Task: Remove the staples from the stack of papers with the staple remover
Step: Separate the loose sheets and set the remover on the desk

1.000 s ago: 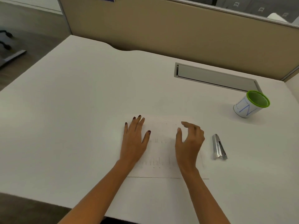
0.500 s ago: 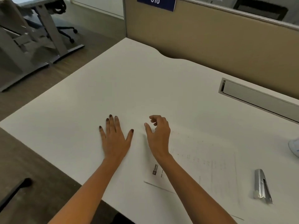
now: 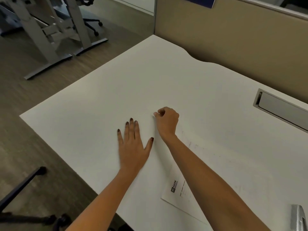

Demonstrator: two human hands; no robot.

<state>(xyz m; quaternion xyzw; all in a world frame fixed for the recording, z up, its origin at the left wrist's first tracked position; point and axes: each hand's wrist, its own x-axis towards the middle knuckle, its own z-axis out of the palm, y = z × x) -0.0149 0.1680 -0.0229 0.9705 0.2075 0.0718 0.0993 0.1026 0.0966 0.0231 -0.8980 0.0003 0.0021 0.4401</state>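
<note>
Left hand lies flat, fingers spread. Right hand is curled, apparently pinching the far corner of the stack of papers. Staple remover lies well apart on the surface, near-right, nearer the right arm.

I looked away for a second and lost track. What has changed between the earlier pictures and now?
The right hand moved from the middle of the papers to their far left corner, and its fingers curled from loosely spread into a pinch there. The left hand stayed flat, and the staple remover stayed untouched on the desk.
</note>
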